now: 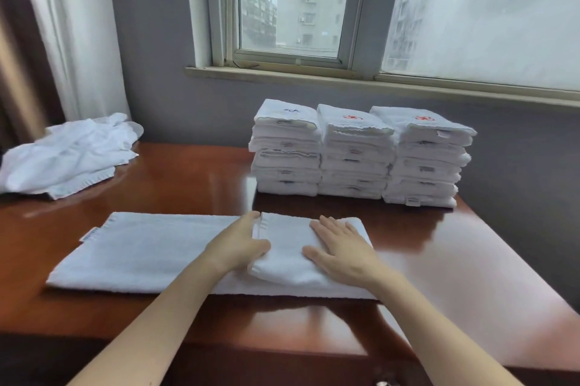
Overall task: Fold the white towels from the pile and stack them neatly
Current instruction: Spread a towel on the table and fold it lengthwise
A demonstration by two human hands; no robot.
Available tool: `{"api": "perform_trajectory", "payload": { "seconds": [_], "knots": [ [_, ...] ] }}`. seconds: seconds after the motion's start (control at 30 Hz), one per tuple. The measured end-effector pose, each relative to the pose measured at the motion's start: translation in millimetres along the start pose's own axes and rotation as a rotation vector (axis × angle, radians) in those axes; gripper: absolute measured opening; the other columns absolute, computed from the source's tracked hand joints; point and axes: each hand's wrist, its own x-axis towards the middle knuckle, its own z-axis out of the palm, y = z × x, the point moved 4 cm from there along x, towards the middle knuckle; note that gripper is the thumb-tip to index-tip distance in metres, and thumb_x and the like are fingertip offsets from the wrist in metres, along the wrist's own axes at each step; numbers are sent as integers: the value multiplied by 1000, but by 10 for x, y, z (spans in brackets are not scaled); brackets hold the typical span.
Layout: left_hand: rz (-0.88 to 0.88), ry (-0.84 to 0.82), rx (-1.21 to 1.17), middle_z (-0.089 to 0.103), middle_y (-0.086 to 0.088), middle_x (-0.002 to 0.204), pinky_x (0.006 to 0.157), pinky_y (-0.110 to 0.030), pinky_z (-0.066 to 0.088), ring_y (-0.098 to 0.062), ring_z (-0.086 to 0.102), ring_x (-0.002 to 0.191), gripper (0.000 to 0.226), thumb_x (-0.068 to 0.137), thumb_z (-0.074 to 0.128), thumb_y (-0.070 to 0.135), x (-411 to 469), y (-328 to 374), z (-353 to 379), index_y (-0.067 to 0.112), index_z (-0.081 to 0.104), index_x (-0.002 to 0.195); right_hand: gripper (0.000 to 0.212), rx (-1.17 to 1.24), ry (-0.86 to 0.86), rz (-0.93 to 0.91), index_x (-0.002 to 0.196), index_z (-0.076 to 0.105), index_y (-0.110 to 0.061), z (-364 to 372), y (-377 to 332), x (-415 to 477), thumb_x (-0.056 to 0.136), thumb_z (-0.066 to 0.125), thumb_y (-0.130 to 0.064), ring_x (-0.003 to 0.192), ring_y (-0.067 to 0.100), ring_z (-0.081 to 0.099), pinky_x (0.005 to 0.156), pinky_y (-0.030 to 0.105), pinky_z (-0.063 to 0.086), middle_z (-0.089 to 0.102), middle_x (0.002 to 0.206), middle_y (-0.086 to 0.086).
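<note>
Pressing folded right end of towel (pixel 141 253) flat on near worktop (pixel 282 319), with left hand (pixel 240 246) splayed at flap (pixel 288 247) edge and right hand (pixel 340 249) splayed on top, gripping nothing; risks skewing flap under uneven push, then tilting tall stacks (pixel 357 153) behind.

The towel pile (pixel 62 153) at nine o'clock is cut by the frame edge; embroidery (pixel 351 117) atop the folded stacks (pixel 354 165) at twelve, perhaps lettering, is unreadable.
</note>
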Motion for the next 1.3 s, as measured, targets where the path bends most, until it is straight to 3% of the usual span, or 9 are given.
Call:
{"api": "perform_trajectory", "payload": {
  "seconds": [0.07,0.13,0.27,0.37,0.47,0.77,0.93,1.07,1.3],
  "knots": [
    [105,151,303,52,1,126,79,-33,47,-20,56,108,74,86,56,22,-36,102,-2,32,24,152,76,-30,-37,-11,157,11,-31,23,30,4,93,30,-67,151,11,-5,120,33,-8,1,165,-3],
    [250,259,389,44,4,138,95,-33,42,-19,43,126,68,89,51,22,-54,231,68,31,27,152,80,-40,-38,-5,157,7,-32,37,28,7,91,28,-71,151,13,-9,121,35,-9,-3,165,-3],
    [367,132,474,36,6,154,115,-34,26,-16,23,146,49,101,36,28,-30,334,399,28,35,150,81,-62,-23,19,157,4,-33,69,-2,1,90,27,-73,151,18,-13,122,40,-10,-5,165,-2],
    [316,98,603,14,1,164,121,-36,9,-17,8,151,51,105,23,34,11,182,581,27,19,156,67,-74,18,19,157,4,-35,81,7,-24,97,22,-62,151,19,-12,122,40,-9,-5,165,-2],
    [287,119,564,3,5,165,122,-35,-1,-13,-3,151,53,105,19,35,62,48,606,30,10,157,55,-78,58,25,156,7,-38,84,28,-22,102,18,-46,151,20,-8,121,38,-9,-3,166,-1],
    [292,116,523,1,4,166,122,-35,0,-13,-2,151,55,103,20,45,24,-79,504,34,11,156,58,-96,50,73,156,9,-36,75,2,-38,100,18,-49,152,16,-5,121,37,-9,1,166,-1],
    [227,137,592,2,3,166,122,-35,-2,-14,-2,152,62,101,15,57,-112,-456,236,33,9,157,55,-129,58,108,155,15,-26,25,-172,-27,102,21,-39,152,22,-1,121,43,-6,8,165,5],
    [142,224,630,3,3,166,122,-35,-2,-14,-1,152,64,99,19,60,-231,-798,-44,34,11,157,56,-62,174,-92,154,21,-20,127,-747,9,104,27,-43,151,17,6,121,39,-5,24,160,-1],
    [-79,338,580,6,3,165,121,-35,3,-13,2,152,63,99,22,62,-380,-1510,-703,36,16,156,59,19,109,-342,154,24,-18,480,-1818,287,103,31,-45,149,15,13,120,34,-7,31,157,-1]
  ]
}}
